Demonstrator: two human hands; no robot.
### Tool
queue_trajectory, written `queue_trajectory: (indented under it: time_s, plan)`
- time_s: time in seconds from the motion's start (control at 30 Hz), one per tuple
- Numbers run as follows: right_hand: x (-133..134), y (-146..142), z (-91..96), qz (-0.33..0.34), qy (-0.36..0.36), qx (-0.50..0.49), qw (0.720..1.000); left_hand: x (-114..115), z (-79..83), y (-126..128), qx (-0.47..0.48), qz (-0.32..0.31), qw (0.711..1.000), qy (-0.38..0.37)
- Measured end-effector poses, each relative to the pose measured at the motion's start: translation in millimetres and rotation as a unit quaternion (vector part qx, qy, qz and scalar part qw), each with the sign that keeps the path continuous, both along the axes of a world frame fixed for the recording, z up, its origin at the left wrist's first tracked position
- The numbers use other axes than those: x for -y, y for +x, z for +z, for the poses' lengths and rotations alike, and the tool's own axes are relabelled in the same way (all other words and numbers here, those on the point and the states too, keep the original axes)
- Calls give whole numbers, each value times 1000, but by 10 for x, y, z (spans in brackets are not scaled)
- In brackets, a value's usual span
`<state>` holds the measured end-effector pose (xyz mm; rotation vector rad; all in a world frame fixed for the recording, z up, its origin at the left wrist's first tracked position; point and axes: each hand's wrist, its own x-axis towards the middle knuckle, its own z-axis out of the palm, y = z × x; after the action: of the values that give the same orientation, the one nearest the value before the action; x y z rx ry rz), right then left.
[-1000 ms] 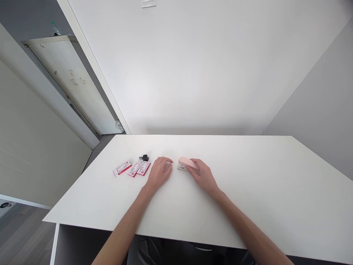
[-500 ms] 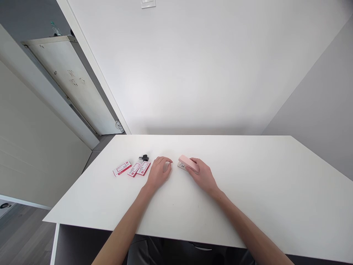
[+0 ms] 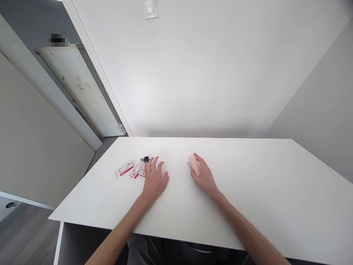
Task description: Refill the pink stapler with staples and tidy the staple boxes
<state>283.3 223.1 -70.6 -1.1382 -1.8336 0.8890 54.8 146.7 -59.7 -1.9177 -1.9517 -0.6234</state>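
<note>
My right hand (image 3: 204,177) is wrapped round a pink stapler (image 3: 194,165), whose pale base shows at its left side, on or just over the white tabletop. With its fingers spread, my left hand (image 3: 154,179) is beside the small red-and-white boxes and holds nothing. Its fingers partly cover the right-hand box (image 3: 142,172). Left of that lie a middle box (image 3: 136,170) and, a little apart, the left box (image 3: 124,169). A small black object with a metal end (image 3: 145,159) is just behind the boxes, close to my left fingertips.
The white table (image 3: 256,187) reaches back to the white wall (image 3: 198,73), which bears a light switch (image 3: 150,8). At the left are an open doorway, a door panel (image 3: 35,132) and a worn white cabinet (image 3: 79,88) beyond it.
My left hand has opened its fingers and moved left to the boxes. My right hand has shifted slightly right, and the stapler in it has turned more upright in the view.
</note>
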Motion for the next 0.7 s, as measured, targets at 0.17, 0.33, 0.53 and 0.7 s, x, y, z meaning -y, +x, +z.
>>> queue_trajectory:
  time_s: [0.17, 0.33, 0.53, 0.7]
  plan:
    - [17, 8, 2, -22, -31, -9, 999, 417, -12, -201, 3, 119, 992, -31]
    - [4, 5, -27, -19, -50, -27, 998, 680, -11, -183, 5, 128, 987, -100]
    - [88, 56, 5, -35, -54, -11, 998, 715, 9, 226, -17, 27, 991, -130]
    - [286, 157, 48, -57, -26, 18, 998, 634, 28, 668, -27, -66, 990, -122]
